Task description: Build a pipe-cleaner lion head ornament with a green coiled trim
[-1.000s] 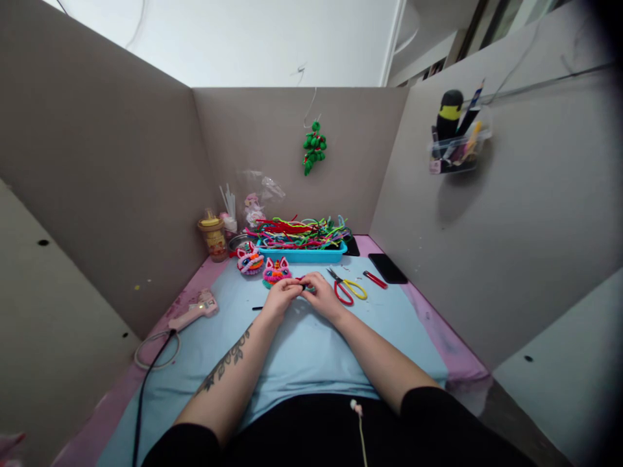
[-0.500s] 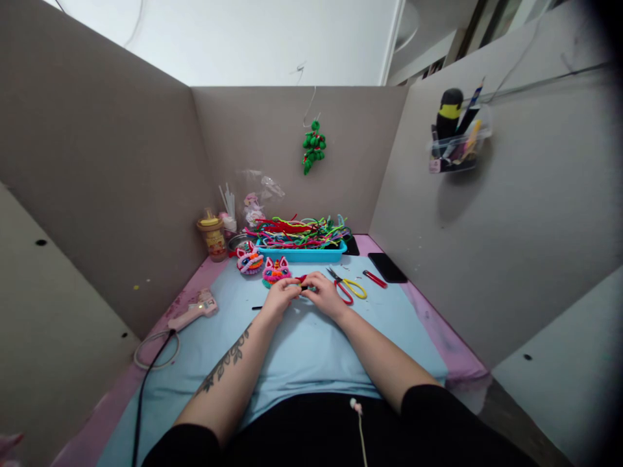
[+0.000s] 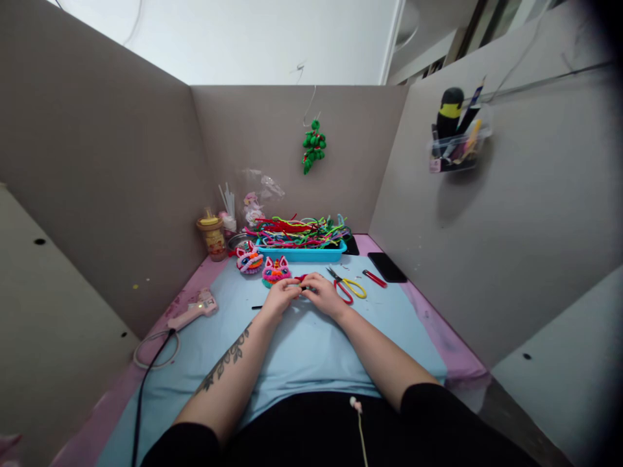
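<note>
My left hand (image 3: 281,298) and my right hand (image 3: 321,295) meet over the blue cloth, fingertips pinched together. Between them is a small dark piece (image 3: 305,288), mostly covered by the fingers, so I cannot make out its kind. A bit of red fuzzy material (image 3: 302,277) shows just behind the fingertips. Close beyond my left hand sits a pink animal head (image 3: 276,271) of fuzzy pipe cleaners, with pointed ears. A second such head (image 3: 250,261) lies farther left. Scissors (image 3: 347,285) with one red and one yellow handle lie open to the right of my right hand.
A blue tray (image 3: 302,255) heaped with colourful pipe cleaners (image 3: 296,230) stands at the back. On the left are a pink glue gun (image 3: 193,311) with a cord and a cup (image 3: 213,239). A red cutter (image 3: 374,279) and a black phone (image 3: 387,267) lie right.
Both hands stay in nearly the same place, fingertips together. Only slight finger movement shows around the small dark piece; the things on the table have not moved.
</note>
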`<state>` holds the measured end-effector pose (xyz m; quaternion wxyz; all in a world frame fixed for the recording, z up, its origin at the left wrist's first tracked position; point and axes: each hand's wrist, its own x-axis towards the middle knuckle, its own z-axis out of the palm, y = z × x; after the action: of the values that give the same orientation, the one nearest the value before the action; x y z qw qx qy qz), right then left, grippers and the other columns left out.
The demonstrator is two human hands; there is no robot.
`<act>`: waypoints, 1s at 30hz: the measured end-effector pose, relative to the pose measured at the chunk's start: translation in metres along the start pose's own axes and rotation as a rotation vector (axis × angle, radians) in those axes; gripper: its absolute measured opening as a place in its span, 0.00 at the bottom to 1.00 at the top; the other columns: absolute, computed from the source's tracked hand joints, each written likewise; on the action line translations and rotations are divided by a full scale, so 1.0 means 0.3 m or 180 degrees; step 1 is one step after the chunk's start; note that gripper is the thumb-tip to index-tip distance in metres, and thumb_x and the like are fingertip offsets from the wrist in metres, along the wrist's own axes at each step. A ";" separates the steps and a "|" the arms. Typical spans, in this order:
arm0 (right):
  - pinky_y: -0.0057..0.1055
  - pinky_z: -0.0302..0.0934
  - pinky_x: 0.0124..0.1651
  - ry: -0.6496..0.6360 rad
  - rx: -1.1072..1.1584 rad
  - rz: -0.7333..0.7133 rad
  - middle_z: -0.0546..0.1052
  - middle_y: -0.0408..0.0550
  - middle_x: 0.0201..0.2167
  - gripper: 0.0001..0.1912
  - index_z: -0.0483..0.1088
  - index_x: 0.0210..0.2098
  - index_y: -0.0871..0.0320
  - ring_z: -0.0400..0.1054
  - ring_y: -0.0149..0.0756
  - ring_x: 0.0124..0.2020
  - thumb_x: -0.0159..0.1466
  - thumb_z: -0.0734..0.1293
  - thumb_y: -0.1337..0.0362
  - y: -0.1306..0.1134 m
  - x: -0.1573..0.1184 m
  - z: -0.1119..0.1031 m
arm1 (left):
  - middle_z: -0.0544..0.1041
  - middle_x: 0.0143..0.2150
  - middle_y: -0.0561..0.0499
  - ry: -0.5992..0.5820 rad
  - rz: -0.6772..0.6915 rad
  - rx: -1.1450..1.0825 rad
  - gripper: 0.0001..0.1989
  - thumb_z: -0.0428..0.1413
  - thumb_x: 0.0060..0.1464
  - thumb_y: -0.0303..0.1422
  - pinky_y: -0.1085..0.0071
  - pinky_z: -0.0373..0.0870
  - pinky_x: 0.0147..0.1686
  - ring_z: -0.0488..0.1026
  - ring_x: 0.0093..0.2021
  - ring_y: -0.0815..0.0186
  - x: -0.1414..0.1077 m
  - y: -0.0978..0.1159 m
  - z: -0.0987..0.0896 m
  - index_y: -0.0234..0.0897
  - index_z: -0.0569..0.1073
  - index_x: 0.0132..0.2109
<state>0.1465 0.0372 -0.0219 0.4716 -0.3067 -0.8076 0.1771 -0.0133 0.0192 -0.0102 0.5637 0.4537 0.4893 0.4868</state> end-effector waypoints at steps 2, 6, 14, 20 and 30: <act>0.36 0.62 0.46 -0.0029 0.0013 -0.0017 0.71 0.48 0.36 0.08 0.73 0.36 0.55 0.66 0.36 0.41 0.58 0.65 0.71 0.000 -0.001 -0.001 | 0.73 0.23 0.52 -0.0013 -0.0019 -0.0015 0.23 0.63 0.36 0.32 0.76 0.52 0.20 0.67 0.24 0.70 0.000 0.001 -0.001 0.32 0.72 0.43; 0.36 0.62 0.45 0.0018 0.0028 0.0022 0.70 0.47 0.34 0.06 0.72 0.34 0.55 0.66 0.35 0.40 0.57 0.66 0.70 -0.006 0.001 -0.007 | 0.72 0.24 0.53 -0.0022 -0.0048 0.0035 0.24 0.63 0.36 0.32 0.76 0.51 0.19 0.66 0.24 0.70 -0.001 0.007 -0.002 0.32 0.71 0.44; 0.34 0.63 0.42 0.0068 0.0021 -0.0004 0.71 0.47 0.33 0.04 0.72 0.31 0.56 0.67 0.35 0.38 0.56 0.67 0.70 -0.005 0.001 -0.007 | 0.71 0.22 0.54 -0.0095 -0.0078 0.0049 0.26 0.65 0.34 0.33 0.77 0.50 0.19 0.66 0.22 0.71 -0.008 0.012 0.000 0.31 0.70 0.44; 0.35 0.63 0.43 0.0030 0.0032 -0.0080 0.72 0.48 0.33 0.06 0.74 0.32 0.57 0.68 0.35 0.37 0.57 0.66 0.71 0.003 0.002 -0.009 | 0.72 0.21 0.53 -0.0085 -0.0067 0.0072 0.25 0.65 0.34 0.34 0.77 0.51 0.19 0.66 0.22 0.70 -0.004 0.010 -0.003 0.31 0.70 0.43; 0.38 0.62 0.50 -0.0131 0.0124 -0.0093 0.72 0.51 0.42 0.16 0.72 0.44 0.55 0.66 0.37 0.45 0.57 0.66 0.71 0.009 -0.001 0.005 | 0.65 0.17 0.59 -0.0185 -0.0320 -0.0415 0.25 0.65 0.33 0.32 0.77 0.46 0.16 0.56 0.16 0.77 -0.001 0.004 0.002 0.32 0.70 0.43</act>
<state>0.1462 0.0391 -0.0244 0.4633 -0.2820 -0.8179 0.1921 -0.0127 0.0191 -0.0089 0.6298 0.4048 0.4622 0.4754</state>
